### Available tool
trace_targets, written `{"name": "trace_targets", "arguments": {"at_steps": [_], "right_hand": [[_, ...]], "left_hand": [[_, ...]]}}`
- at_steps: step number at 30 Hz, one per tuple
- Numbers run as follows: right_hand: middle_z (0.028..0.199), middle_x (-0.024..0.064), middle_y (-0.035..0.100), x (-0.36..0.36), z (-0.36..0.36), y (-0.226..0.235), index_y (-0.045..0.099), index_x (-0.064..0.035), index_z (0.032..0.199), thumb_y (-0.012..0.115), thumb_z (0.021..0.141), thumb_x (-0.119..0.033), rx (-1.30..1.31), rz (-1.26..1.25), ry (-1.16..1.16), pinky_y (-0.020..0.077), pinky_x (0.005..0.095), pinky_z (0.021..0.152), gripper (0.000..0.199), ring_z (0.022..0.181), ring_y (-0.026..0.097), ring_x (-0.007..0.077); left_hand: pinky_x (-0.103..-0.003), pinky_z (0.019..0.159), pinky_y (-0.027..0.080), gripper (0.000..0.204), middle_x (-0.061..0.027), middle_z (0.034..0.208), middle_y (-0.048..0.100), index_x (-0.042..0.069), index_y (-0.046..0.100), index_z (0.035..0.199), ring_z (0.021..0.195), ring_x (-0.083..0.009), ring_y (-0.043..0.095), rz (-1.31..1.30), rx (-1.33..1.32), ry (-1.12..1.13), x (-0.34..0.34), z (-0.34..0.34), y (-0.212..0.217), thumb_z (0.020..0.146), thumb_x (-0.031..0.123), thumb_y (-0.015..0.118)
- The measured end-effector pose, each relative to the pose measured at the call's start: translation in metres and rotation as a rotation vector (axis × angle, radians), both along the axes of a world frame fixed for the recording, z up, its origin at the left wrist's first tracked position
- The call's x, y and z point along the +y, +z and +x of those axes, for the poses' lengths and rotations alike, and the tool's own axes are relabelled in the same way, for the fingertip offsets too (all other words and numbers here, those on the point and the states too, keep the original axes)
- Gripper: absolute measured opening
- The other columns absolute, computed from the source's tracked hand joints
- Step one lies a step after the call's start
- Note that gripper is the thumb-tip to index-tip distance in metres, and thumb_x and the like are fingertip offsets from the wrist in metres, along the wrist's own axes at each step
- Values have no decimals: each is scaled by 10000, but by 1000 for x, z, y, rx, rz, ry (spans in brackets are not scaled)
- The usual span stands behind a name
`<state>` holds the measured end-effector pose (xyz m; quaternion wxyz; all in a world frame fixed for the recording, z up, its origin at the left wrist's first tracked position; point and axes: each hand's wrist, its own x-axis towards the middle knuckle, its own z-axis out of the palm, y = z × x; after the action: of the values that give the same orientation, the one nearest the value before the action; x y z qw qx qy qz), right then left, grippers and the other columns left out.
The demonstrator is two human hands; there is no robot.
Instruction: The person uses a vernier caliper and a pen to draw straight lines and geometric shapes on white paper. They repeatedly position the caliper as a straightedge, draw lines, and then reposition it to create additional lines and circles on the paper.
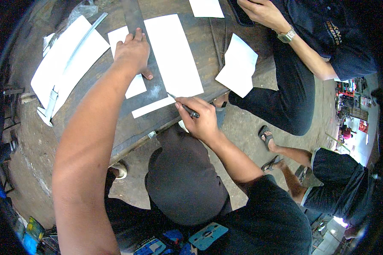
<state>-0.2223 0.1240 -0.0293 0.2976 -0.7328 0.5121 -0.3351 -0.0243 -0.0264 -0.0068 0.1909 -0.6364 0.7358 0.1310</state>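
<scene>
The left hand (pixel 132 53) was placed palm down, fingers parted and extended, thumb set off to the side; it gripped nothing and lay across a dark L-shaped square (pixel 140 100). The square rested on a large white paper sheet (pixel 174 55), with paper exposed inside its angle and along both outer edges. The sheet lay on the wooden table (pixel 127 131), near the edge on the person's side.

The right hand (pixel 203 118) was closed in a writing grip, thumb and fingers pinched around a dark pen (pixel 193 113). The pen was inclined, its tip at the outer corner of the square; from where I stood, contact with the paper could not be confirmed.

To the left, a caliper (pixel 51 103) lay lengthwise over a second white sheet (pixel 49 76), beside clear plastic film (pixel 84 10). To the right, a creased paper (pixel 239 63) lay near the table edge. Beyond it, a co-worker's hand (pixel 264 12), with a wristwatch (pixel 287 35) at the wrist, held a dark flat object (pixel 240 12).
</scene>
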Motion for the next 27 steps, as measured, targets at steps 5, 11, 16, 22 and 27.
{"name": "trace_targets", "arguments": {"at_steps": [5, 11, 16, 22, 27], "right_hand": [[948, 157, 747, -1, -1, -2, 735, 5, 989, 729, 885, -58, 39, -44, 9, 576, 372, 763, 121, 851, 735, 302], [925, 151, 748, 8, -7, 1, 738, 7, 986, 732, 882, -33, 32, -33, 12, 570, 354, 745, 112, 833, 737, 283], [947, 155, 742, 6, -5, 0, 731, 6, 980, 722, 885, -48, 22, -37, 22, 578, 376, 775, 109, 855, 729, 307], [936, 151, 750, 10, -6, 2, 736, 12, 979, 733, 879, -23, 14, -14, 0, 574, 346, 755, 106, 848, 741, 279], [941, 152, 752, 10, -5, 0, 736, 11, 975, 732, 877, -21, 18, -28, 3, 574, 343, 758, 103, 856, 742, 280]], "left_hand": [[-490, 1160, 374, 1347, -132, 1675, 227, -13, 286, 1569, 1492, -281, 330, -22, -8, -9, 1, 1, 0, 511, 439, 987], [-496, 1172, 360, 1321, -127, 1672, 239, -5, 293, 1570, 1492, -277, 335, -15, -57, 13, 1, -4, -1, 532, 438, 981], [-489, 1177, 356, 1302, -122, 1669, 249, -3, 296, 1570, 1493, -269, 333, -11, -32, 14, 2, -4, 2, 550, 442, 971], [-483, 1185, 349, 1295, -119, 1671, 243, 2, 297, 1571, 1498, -270, 321, 0, -35, 25, 0, -5, 3, 549, 426, 969], [-481, 1182, 353, 1315, -121, 1665, 259, -4, 299, 1568, 1498, -273, 322, -22, -16, 26, 2, -4, 1, 526, 431, 973]]}}
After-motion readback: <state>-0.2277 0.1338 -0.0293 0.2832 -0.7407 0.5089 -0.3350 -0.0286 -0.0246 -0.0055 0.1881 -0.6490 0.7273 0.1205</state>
